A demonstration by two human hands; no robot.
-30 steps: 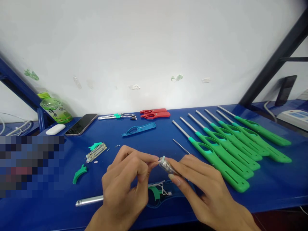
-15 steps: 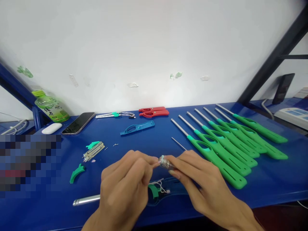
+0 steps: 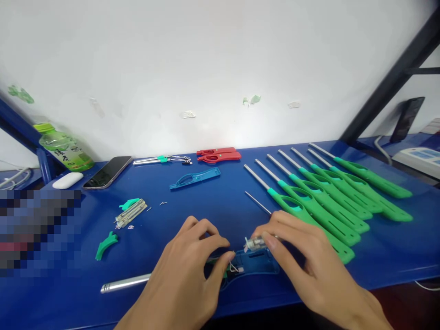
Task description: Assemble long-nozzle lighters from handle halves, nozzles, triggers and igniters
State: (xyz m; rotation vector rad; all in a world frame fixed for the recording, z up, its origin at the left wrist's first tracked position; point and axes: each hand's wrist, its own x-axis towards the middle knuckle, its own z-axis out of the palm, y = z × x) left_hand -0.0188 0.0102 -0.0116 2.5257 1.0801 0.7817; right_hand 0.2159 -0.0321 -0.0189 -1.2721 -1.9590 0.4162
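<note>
Between the thumb and fingers of my right hand (image 3: 302, 261) is a clear fuel tank (image 3: 256, 243) with a white fitting at its left end, held just above a blue handle half (image 3: 257, 263). My left hand (image 3: 192, 266) is over the left part of that handle half, thumb and index finger close together near thin white wires (image 3: 234, 267); whether they pinch anything is too small to tell. A silver metal tube (image 3: 125, 283) sticks out to the left from under my left hand.
Several green lighters (image 3: 319, 231) lie at the right, beside a screwdriver (image 3: 257, 202). Farther back are red handle halves (image 3: 220, 156), another blue half (image 3: 195, 178) and metal tubes (image 3: 149, 161). Green triggers (image 3: 106, 245), clear tanks (image 3: 131, 213), a phone (image 3: 108, 173) and a bottle (image 3: 65, 149) are left.
My hands have moved apart. The right one has carried the clear tank right and down towards the handle half, while the left has let go of its end and lowered to the wires.
</note>
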